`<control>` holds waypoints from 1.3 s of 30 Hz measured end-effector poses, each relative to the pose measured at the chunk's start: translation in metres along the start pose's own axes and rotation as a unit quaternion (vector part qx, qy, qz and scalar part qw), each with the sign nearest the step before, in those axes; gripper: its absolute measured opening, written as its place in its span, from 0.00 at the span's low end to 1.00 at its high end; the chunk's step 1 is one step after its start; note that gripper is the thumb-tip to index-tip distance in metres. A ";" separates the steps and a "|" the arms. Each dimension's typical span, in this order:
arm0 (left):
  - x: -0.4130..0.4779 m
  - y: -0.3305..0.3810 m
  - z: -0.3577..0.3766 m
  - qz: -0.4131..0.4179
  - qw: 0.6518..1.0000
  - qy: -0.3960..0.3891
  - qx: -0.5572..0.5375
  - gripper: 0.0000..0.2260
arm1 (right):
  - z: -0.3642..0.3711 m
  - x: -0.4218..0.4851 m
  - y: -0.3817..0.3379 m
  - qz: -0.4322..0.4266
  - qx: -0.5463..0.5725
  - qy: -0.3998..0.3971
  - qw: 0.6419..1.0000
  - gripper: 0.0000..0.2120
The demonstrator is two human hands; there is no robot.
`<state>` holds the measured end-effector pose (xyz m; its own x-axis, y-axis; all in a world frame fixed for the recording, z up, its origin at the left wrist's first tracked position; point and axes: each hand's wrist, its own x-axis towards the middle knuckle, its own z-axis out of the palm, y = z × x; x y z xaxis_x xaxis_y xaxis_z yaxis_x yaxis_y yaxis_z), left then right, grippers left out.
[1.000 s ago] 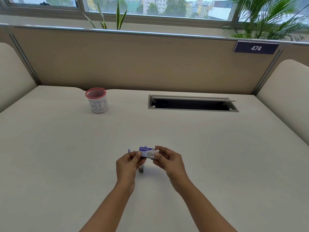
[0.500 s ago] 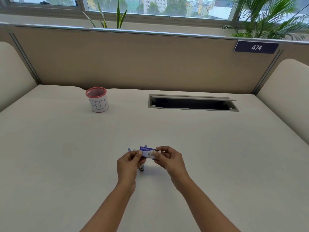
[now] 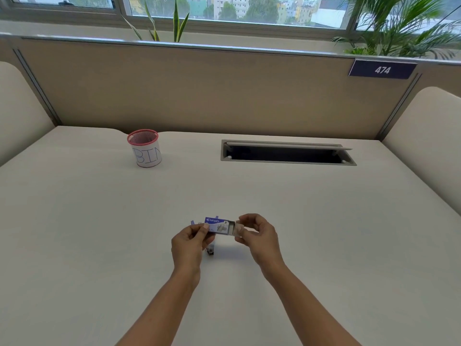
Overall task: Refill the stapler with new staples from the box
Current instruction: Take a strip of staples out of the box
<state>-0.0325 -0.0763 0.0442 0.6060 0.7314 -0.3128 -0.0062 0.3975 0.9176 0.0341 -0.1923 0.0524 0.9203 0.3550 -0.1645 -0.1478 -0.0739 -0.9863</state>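
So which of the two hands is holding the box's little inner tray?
The right hand: it pinches the pale inner tray sticking out at the right, whereas the left hand grips the box's purple sleeve.

Counter (image 3: 336, 245) free outboard of left grip (image 3: 189, 243) and right grip (image 3: 259, 236).
Stapler (image 3: 211, 250) under left grip; bin cup (image 3: 147, 152), cable slot (image 3: 287, 156) well beyond.

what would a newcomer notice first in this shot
At centre, the left hand pinches a purple staple box while the right hand pinches its inner tray, which sticks partly out. Behind them to the left stands a pink mesh cup marked BIN, and an open cable hatch is sunk into the desk at the right rear.
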 end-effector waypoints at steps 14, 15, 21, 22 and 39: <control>0.001 -0.007 -0.002 0.027 0.998 -0.006 0.055 0.04 | 0.001 -0.001 -0.005 0.047 -0.117 0.039 0.991 0.06; 0.001 -0.007 -0.002 0.024 0.998 -0.008 0.056 0.04 | 0.001 -0.001 -0.005 0.050 -0.123 0.042 0.990 0.07; 0.000 -0.009 0.000 0.022 0.998 -0.017 0.063 0.04 | 0.004 0.002 -0.005 0.041 -0.194 0.060 0.978 0.07; 0.000 -0.009 0.000 0.023 0.997 -0.017 0.065 0.04 | 0.004 0.002 -0.005 0.038 -0.205 0.061 0.976 0.06; -0.004 -0.011 0.001 0.020 0.998 -0.006 0.059 0.05 | 0.004 0.000 0.002 -0.006 -0.244 0.072 0.967 0.09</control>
<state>-0.0344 -0.0841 0.0355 0.6161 0.7388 -0.2732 0.0627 0.2997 0.9520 0.0326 -0.1882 0.0502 0.9669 0.2279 -0.1148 0.0194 -0.5144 -0.8573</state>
